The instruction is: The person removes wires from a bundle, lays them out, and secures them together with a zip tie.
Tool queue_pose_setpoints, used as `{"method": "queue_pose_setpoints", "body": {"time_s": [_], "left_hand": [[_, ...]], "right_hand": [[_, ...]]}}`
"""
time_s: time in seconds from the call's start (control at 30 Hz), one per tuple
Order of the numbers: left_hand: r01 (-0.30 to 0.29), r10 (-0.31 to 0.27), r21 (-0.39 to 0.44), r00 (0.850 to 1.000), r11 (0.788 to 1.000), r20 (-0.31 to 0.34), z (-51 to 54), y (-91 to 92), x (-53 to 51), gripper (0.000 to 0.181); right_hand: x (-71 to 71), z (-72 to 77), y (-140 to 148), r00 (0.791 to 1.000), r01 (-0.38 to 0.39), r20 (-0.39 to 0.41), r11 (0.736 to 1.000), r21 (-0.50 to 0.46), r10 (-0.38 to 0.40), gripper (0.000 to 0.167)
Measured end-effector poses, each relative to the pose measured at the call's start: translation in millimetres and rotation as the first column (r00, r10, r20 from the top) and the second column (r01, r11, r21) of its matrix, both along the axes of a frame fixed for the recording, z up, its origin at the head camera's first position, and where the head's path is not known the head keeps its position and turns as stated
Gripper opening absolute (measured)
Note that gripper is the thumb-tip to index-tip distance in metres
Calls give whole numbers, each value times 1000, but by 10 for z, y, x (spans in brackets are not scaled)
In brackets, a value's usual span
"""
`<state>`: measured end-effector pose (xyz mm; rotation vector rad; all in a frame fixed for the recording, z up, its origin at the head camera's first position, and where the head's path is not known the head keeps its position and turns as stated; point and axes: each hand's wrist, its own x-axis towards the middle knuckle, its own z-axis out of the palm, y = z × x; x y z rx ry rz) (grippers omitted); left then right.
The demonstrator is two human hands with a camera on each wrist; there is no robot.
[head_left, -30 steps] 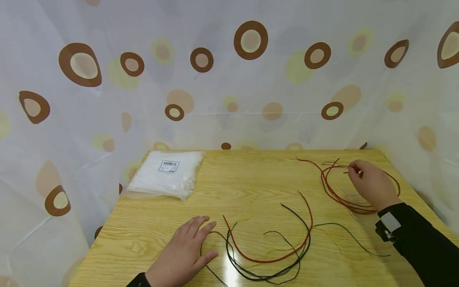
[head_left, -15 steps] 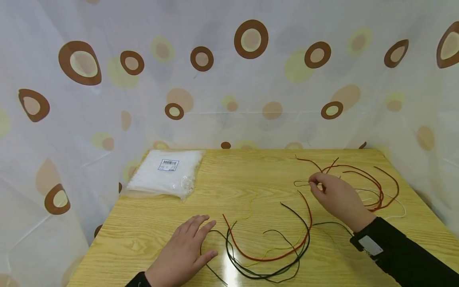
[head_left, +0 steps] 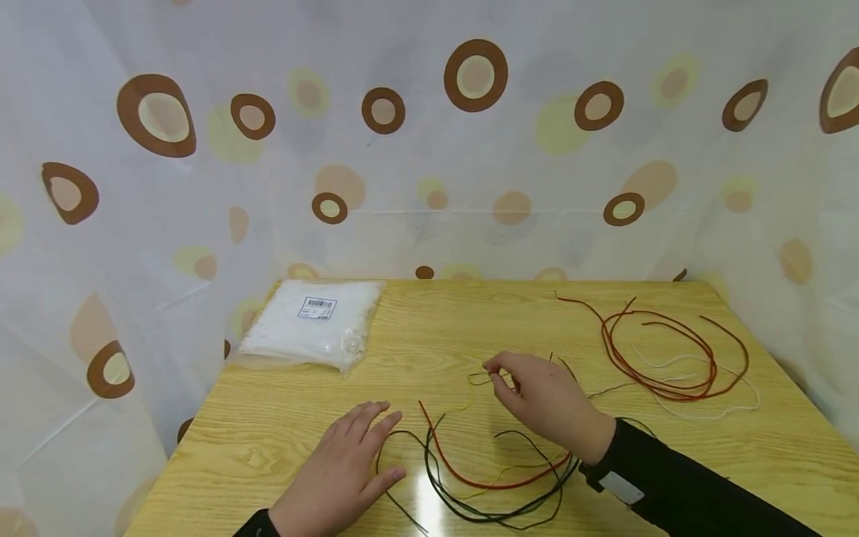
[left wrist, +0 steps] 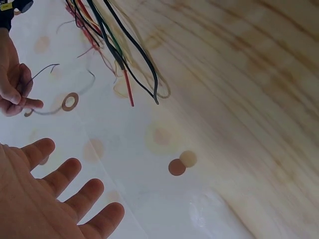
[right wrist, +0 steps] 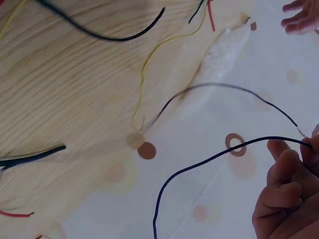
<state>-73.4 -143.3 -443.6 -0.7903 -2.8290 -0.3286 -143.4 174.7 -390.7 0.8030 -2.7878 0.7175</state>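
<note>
My right hand is over the middle of the table, pinching a thin dark wire between thumb and fingers. In the right wrist view that wire bends into a long loop with a bare end at the fingertips. My left hand lies with spread fingers at the table's front left, holding nothing. Just right of it curves a bundle with a red wire, a thick black wire and thinner dark ones. A thin yellow wire runs among them. My right hand and sleeve hide part of the bundle.
Coiled red wires lie at the right back of the wooden table, with a white wire among them. A clear bag of white pieces with a label sits at the back left. A patterned curtain surrounds the table.
My right hand has moved left from the red coils to the table's middle, drawing the thin dark wire along. The left hand has stayed in place.
</note>
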Motion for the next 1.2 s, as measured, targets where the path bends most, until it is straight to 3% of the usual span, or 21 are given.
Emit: {"method": "queue_pose_setpoints", "body": {"time_s": [0.1, 0.27, 0.4, 0.53, 0.63, 0.7, 0.77, 0.8, 0.87, 0.93, 1.0, 1.07, 1.2], "left_hand": [[-2, 2, -14, 999, 1000, -32, -11, -23, 13, 64], [-11, 10, -21, 999, 1000, -46, -27, -53, 21, 64], [-2, 1, -11, 998, 1000, -61, -52, -57, 19, 64], [7, -8, -7, 998, 1000, -70, -74, -53, 21, 64], [6, -6, -4, 998, 1000, -57, -86, -45, 26, 64], [3, -3, -1, 999, 1000, -44, -92, -38, 30, 65], [1, -1, -3, 1000, 1000, -30, -80, -32, 27, 65], [1, -1, -2, 1000, 1000, -25, -76, -29, 25, 65], [0, 0, 0, 1000, 1000, -16, -68, -23, 23, 65], [-1, 1, 4, 1000, 1000, -15, -65, -19, 24, 65], [-2, 2, 5, 1000, 1000, -7, -59, -14, 26, 65], [-3, 3, 6, 1000, 1000, 5, -53, -10, 32, 65], [-2, 2, 6, 999, 1000, 33, -44, 3, 42, 65]], "right_hand": [[117, -34, -99, 992, -118, -36, 993, 9, 118, 12], [378, -122, -77, 955, -294, -22, 954, 64, 296, 12], [530, -191, 99, 937, -349, 37, 931, 108, 347, 16], [602, -236, 359, 935, -353, 31, 925, 144, 352, 20], [627, -259, 554, 930, -345, -63, 921, 181, 361, 25], [628, -264, 665, 916, -331, -156, 917, 224, 368, 23], [626, -273, 749, 888, -313, -259, 912, 264, 380, 15], [625, -277, 780, 871, -303, -306, 910, 283, 385, 18], [627, -292, 831, 835, -295, -374, 902, 315, 403, 37], [638, -324, 867, 814, -288, -405, 895, 342, 417, 52], [659, -376, 903, 814, -278, -400, 887, 369, 422, 35], [678, -447, 948, 831, -274, -361, 875, 399, 424, 27], [696, -575, 1026, 885, -259, -239, 850, 458, 399, 35]]}}
